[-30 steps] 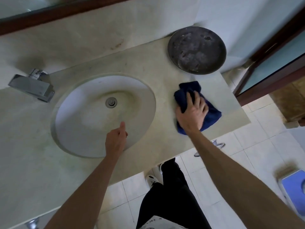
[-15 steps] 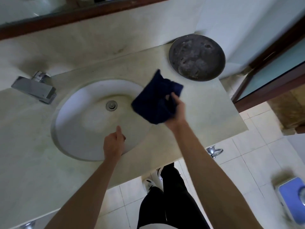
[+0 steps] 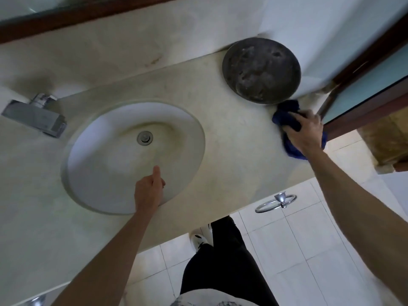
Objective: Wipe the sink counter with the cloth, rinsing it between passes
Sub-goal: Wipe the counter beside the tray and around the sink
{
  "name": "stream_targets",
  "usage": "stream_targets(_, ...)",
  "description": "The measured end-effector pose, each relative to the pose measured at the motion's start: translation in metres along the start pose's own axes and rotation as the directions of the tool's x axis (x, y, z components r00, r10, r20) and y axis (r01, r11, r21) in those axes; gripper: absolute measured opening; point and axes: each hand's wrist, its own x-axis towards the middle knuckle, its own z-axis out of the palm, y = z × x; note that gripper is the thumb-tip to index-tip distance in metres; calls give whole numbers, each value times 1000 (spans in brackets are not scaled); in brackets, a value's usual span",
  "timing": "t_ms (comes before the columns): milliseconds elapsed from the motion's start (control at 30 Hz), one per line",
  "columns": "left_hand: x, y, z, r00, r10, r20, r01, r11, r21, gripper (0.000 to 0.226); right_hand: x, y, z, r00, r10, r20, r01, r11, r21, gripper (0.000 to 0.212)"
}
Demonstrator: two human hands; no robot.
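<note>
Cloth (image 3: 287, 115): dark blue, bunched up at the counter's (image 3: 231, 140) far right edge, just below the round dark tray (image 3: 261, 70). Going left to right: faucet (image 3: 35, 115) at the back left, dry-looking sink (image 3: 187, 120) mid-counter. Left hand (image 3: 149, 189) parked on the basin's front rim, fingers loosely curled, holding nothing, probably just bracing. Right hand (image 3: 305, 132) pressing the cloth down, fingers seemingly wrapped round it, bit blurry though.

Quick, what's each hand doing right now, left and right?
Left hand: holds nothing, rests at the sink rim, fingers loosely curled.
Right hand: grips the blue cloth against the counter.
</note>
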Motion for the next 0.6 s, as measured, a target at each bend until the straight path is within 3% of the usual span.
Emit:
stream_targets(67, 1, 1, -1, 999, -31, 7, 31, 1000, -2, 82, -22, 1, 23, 989, -147, -18, 142, 975, -171, 44)
stream_targets(133, 1, 2, -1, 998, -56, 9, 56, 998, -3, 82, -58, -7, 40, 974, -200, -108, 173, 960, -219, 50)
stream_targets(233, -1, 5, -3, 999, -35, 8, 35, 999, 3, 82, -122, -34, 69, 976, -145, -163, 114, 976, -184, 53)
stream_targets(367, -4, 7, -5, 996, -88, 2, 88, 993, -79, 82, -188, -114, 108, 994, -51, -97, 37, 990, -137, 52)
stream_targets(467, -4, 8, -7, 991, -128, -35, 121, 977, -174, 76, -220, -185, 138, 995, -101, -5, 101, 994, -31, 47)
stream_targets(567, -4, 11, -11, 980, -179, -90, 150, 953, -263, 77, -214, -245, 158, 993, -116, 35, 106, 970, 219, 40)
stream_targets(600, -4, 11, -12, 977, -190, -96, 157, 948, -276, 77, -204, -261, 162, 993, -71, 96, 32, 933, 360, 38)
